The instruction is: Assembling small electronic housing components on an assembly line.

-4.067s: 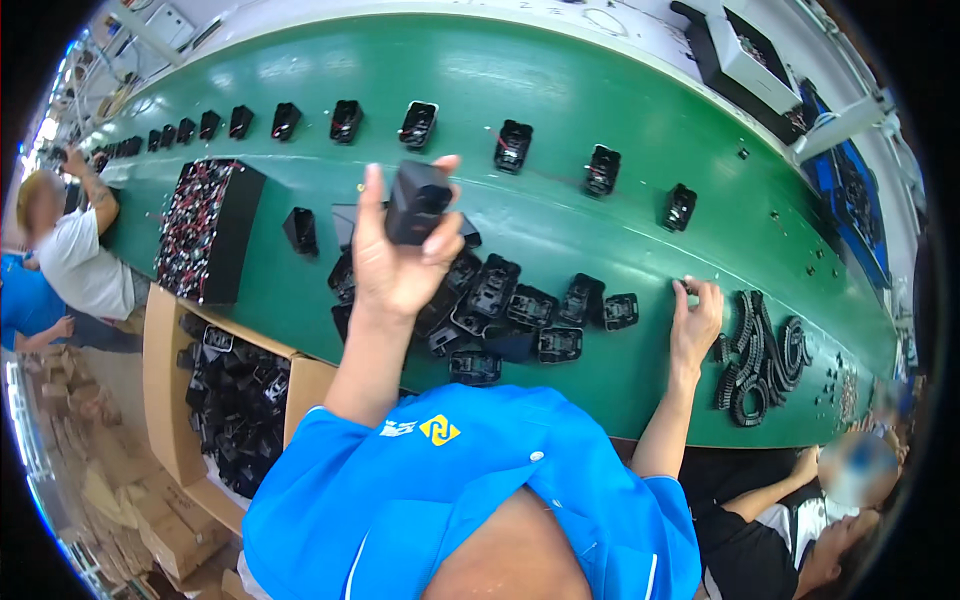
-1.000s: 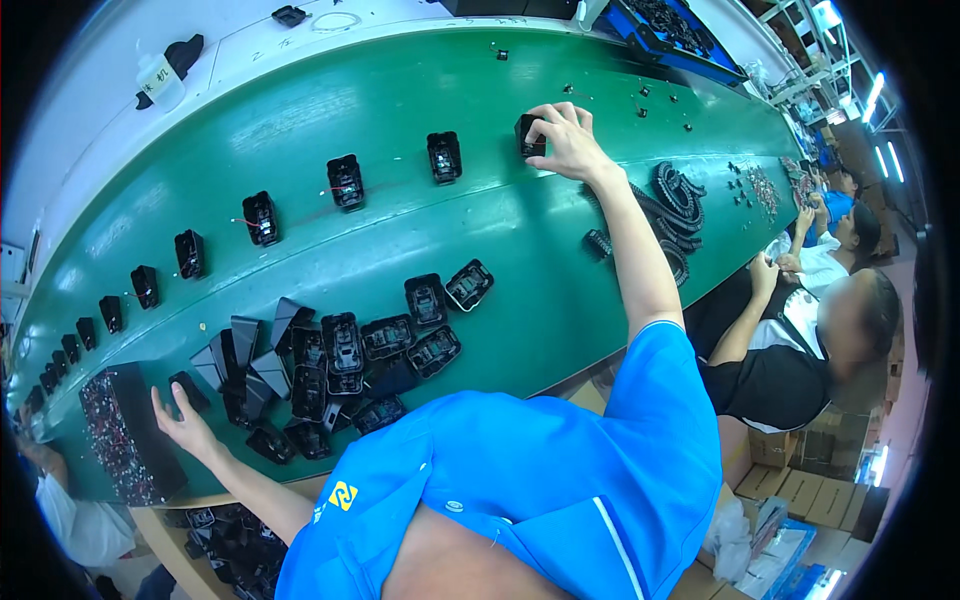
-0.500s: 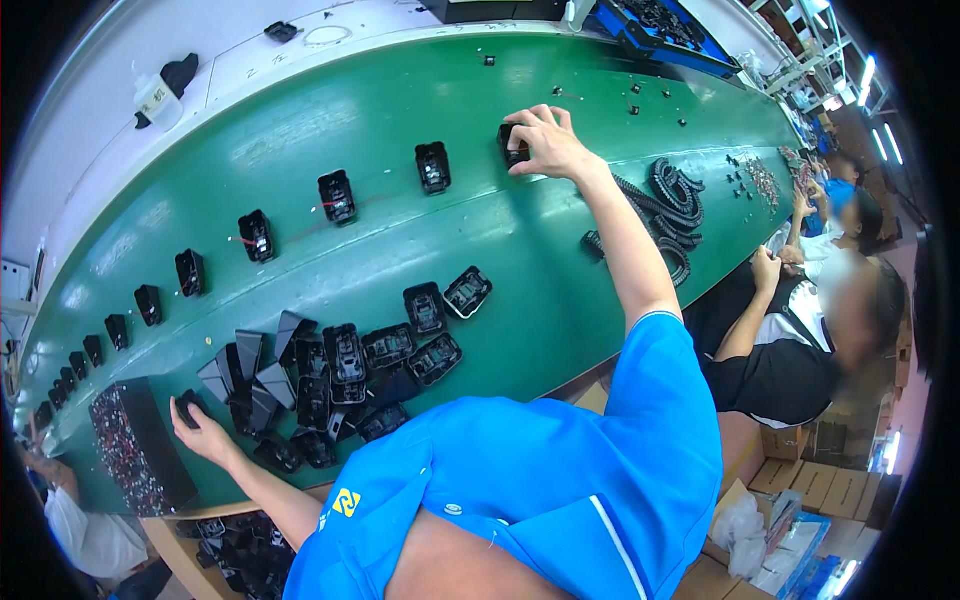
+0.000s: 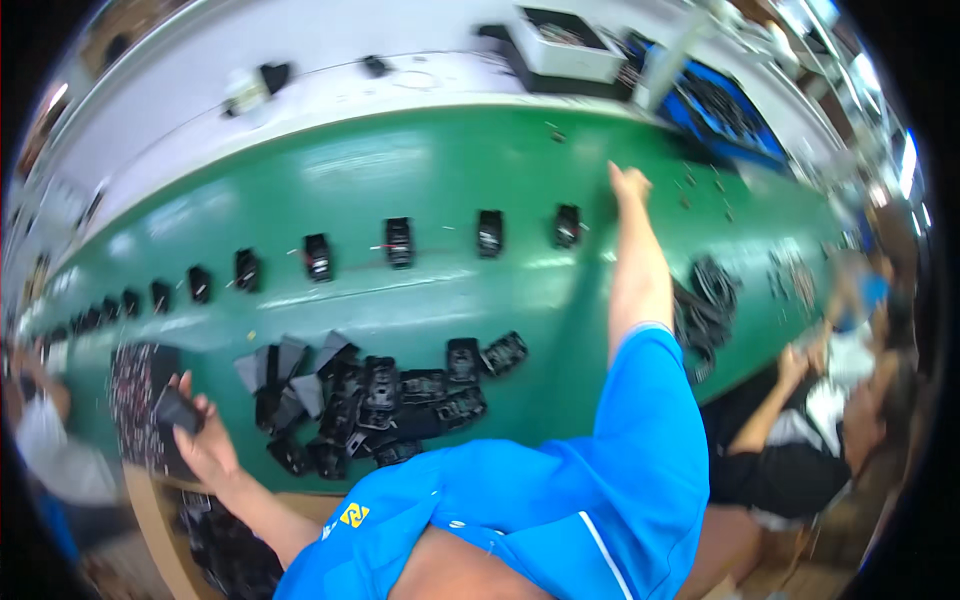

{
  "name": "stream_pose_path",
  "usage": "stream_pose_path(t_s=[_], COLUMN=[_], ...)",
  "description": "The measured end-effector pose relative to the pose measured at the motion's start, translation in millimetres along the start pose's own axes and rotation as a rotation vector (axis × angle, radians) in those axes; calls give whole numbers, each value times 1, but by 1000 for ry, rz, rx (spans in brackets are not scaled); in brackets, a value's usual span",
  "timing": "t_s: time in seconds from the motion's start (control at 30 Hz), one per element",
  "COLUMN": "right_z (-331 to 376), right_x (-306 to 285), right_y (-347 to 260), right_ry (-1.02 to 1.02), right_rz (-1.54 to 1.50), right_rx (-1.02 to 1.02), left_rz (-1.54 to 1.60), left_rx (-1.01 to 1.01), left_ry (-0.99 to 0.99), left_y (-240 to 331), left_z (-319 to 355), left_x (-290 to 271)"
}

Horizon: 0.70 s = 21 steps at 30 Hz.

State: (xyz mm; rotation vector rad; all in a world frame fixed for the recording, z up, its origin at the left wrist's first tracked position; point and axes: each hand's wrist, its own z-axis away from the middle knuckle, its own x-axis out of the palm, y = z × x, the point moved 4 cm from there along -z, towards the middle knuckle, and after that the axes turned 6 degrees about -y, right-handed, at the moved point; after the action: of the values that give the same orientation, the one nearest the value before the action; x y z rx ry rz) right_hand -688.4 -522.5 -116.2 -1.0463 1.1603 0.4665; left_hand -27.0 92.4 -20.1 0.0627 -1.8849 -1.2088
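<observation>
- Black part (image 4: 180, 408): small, flat, dark; held in the left hand (image 4: 205, 440) at the near left edge of the bench (image 4: 430, 170), over a dark tray (image 4: 135, 400).
- Left hand: fingers curled round the black part, thumb on its near side; forearm comes in from the lower edge.
- Right hand (image 4: 630, 185): stretched far out over the bench, just right of the last part in the row; fingers loosely bent, nothing seen in them, though motion blur leaves the grip unclear.
- Heap of black parts (image 4: 390, 400): loose pile on the near side of the bench, between the two arms, with a few grey flat pieces (image 4: 290, 365) at its left.
- Row of black parts (image 4: 400, 242): single pieces spaced along the middle of the green bench, running off to the far left; the rightmost one (image 4: 567, 225) lies near the right hand.
- Black cables (image 4: 705, 300): coiled bunch on the bench right of the right forearm.
- White bin (image 4: 570, 40) and blue bin (image 4: 725, 105): at the far edge.
- Other people: one seated at right (image 4: 800, 420), another at far left (image 4: 50, 440), both blurred.
</observation>
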Motion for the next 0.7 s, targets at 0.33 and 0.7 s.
stream_pose_path(t_s=[0.33,0.7], right_z=[76,320], right_x=[-22,-121], right_y=[-51,-82], right_ry=[-350,-555], right_rz=[-700,-1428], right_rx=[-631,-557], left_rz=[571,688], left_rx=[-259,-749], left_ry=[-427,-528], left_y=[-75,-154], left_z=[18,45], left_x=[132,233])
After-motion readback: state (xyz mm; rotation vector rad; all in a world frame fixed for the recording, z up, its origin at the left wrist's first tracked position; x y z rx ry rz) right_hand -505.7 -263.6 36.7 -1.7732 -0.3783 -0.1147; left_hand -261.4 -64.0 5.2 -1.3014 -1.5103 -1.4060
